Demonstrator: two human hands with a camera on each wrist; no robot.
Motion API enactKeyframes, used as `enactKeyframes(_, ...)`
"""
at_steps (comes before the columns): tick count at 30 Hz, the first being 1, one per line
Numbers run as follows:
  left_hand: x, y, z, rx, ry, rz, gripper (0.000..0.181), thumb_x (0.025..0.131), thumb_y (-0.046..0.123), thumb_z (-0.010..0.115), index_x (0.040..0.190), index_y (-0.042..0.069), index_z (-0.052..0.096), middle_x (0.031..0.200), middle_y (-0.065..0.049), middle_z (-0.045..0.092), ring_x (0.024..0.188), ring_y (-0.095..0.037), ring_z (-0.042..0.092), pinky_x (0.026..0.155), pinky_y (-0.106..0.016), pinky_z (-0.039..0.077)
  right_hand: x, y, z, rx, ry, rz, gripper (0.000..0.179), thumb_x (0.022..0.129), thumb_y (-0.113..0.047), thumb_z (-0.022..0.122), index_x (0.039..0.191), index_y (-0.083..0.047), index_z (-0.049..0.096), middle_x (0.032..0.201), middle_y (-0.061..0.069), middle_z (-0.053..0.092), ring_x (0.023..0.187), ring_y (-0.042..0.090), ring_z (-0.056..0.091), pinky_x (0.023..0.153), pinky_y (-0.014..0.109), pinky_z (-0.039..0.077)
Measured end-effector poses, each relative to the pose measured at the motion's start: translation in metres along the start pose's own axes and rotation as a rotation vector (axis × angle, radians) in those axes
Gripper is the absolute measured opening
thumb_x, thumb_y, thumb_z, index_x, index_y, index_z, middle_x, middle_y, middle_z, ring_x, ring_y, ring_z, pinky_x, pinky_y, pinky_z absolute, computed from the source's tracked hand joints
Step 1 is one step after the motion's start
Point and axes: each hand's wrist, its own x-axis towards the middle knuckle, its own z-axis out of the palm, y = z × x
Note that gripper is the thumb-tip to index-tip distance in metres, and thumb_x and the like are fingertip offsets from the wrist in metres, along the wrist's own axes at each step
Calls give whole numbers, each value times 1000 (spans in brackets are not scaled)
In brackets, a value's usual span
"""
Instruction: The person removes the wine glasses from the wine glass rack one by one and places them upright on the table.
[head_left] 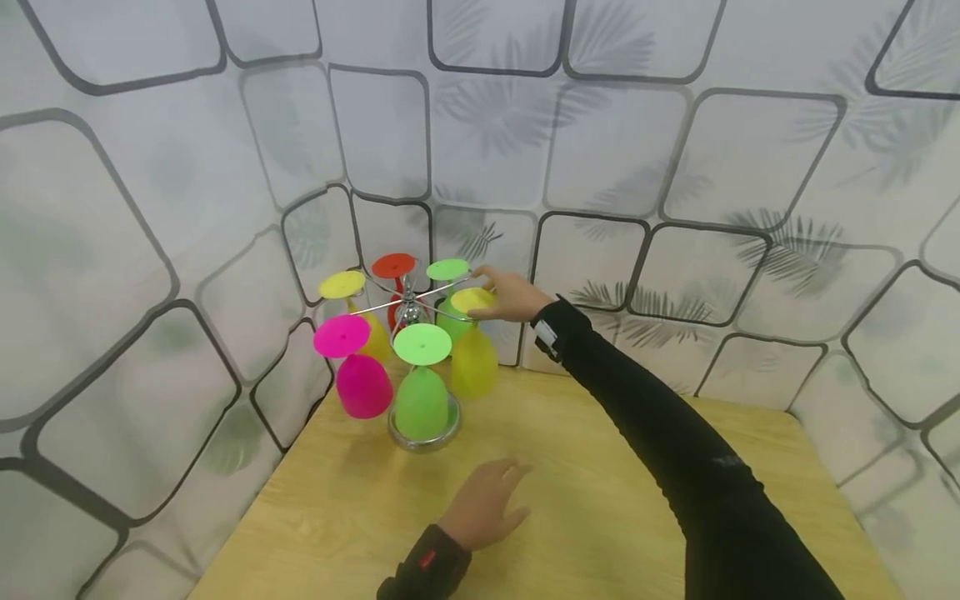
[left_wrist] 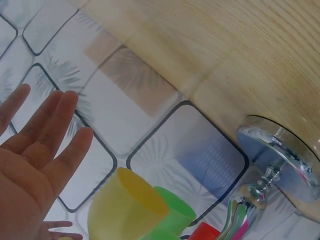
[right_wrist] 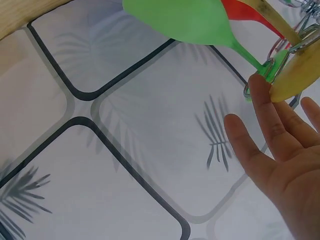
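A chrome glass rack (head_left: 409, 310) holds plastic goblets upside down around its top. They are a near green goblet (head_left: 422, 404), a right yellow goblet (head_left: 474, 367), a magenta goblet (head_left: 364, 387), a left yellow goblet (head_left: 342, 284), a red goblet (head_left: 393, 265) and a far green goblet (head_left: 447, 269). My right hand (head_left: 512, 297) is at the rack's right side, fingers extended close to the right yellow goblet's foot and a rack arm's end. In the right wrist view, its fingertips (right_wrist: 258, 82) overlap that foot. My left hand (head_left: 486, 504) hovers over the table, fingers spread and holding nothing.
The rack's round chrome base (head_left: 423, 446) stands on a light wooden table (head_left: 600, 467), towards its back left. Patterned wall covering (head_left: 600, 150) with grey outlines and leaf prints rises behind the table and along both sides.
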Motion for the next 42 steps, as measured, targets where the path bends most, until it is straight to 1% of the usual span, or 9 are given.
enactKeyframes(5, 0, -1, 1, 15, 15, 16, 54, 82, 31, 65, 129, 8, 53, 126, -12, 59, 114, -25, 56, 97, -41, 48, -6, 2, -4, 1, 32, -36, 72, 80, -31, 69, 139, -5, 37, 127, 27, 56, 112, 38, 55, 98, 47, 46)
enactKeyframes(11, -1, 0, 4, 3, -2, 11, 54, 84, 31, 63, 131, 8, 52, 126, -13, 59, 114, -25, 56, 97, -41, 48, -9, 2, -4, 14, 37, -72, 70, 80, -29, 69, 138, -5, 39, 124, 26, 59, 111, 35, 57, 96, 44, 47)
enactKeyframes(16, -2, 0, 5, 0, 8, 21, 55, 83, 31, 64, 131, 7, 52, 125, -14, 59, 113, -25, 56, 96, -41, 48, -9, -4, -4, -6, 30, -109, 68, 80, -29, 69, 137, -6, 39, 123, 24, 60, 109, 34, 58, 96, 43, 47)
enactKeyframes(20, -1, -2, 6, 24, 27, 36, 55, 83, 32, 64, 130, 7, 52, 123, -13, 60, 112, -25, 57, 96, -40, 49, -9, -11, -6, -28, 23, -117, 69, 80, -31, 69, 137, -4, 39, 123, 24, 60, 108, 34, 57, 95, 43, 47)
enactKeyframes(23, -1, -2, 6, 33, 31, 34, 54, 83, 32, 64, 130, 7, 53, 122, -12, 61, 112, -25, 57, 96, -41, 48, -10, -14, -7, -25, 20, -117, 70, 80, -31, 69, 136, -2, 40, 123, 24, 60, 108, 35, 57, 95, 42, 47)
enactKeyframes(30, -3, -3, 6, 28, 14, 22, 55, 83, 32, 63, 130, 7, 53, 123, -14, 61, 113, -26, 56, 97, -41, 48, -11, -16, -6, -5, 28, -156, 68, 78, -31, 70, 133, -3, 41, 124, 24, 60, 110, 34, 57, 96, 42, 47)
enactKeyframes(35, -2, -4, 6, 26, 10, 18, 54, 83, 31, 64, 130, 7, 53, 123, -14, 61, 113, -25, 56, 97, -41, 47, -9, -24, -6, 0, 38, -189, 68, 78, -31, 71, 133, -4, 42, 125, 23, 59, 115, 34, 55, 98, 44, 46)
enactKeyframes(39, -2, -4, 4, 10, -5, 7, 53, 84, 30, 63, 130, 6, 53, 124, -14, 60, 114, -26, 56, 98, -42, 47, -4, -31, -4, 1, 28, -192, 66, 78, -31, 71, 132, -6, 42, 127, 23, 58, 117, 33, 54, 99, 43, 45)
enactKeyframes(42, -2, -4, 3, 5, -16, -6, 52, 85, 31, 62, 130, 7, 53, 124, -13, 60, 114, -25, 56, 99, -41, 47, 1, -34, -3, 0, 21, -164, 65, 78, -32, 70, 132, -6, 43, 128, 22, 58, 118, 33, 53, 99, 42, 45)
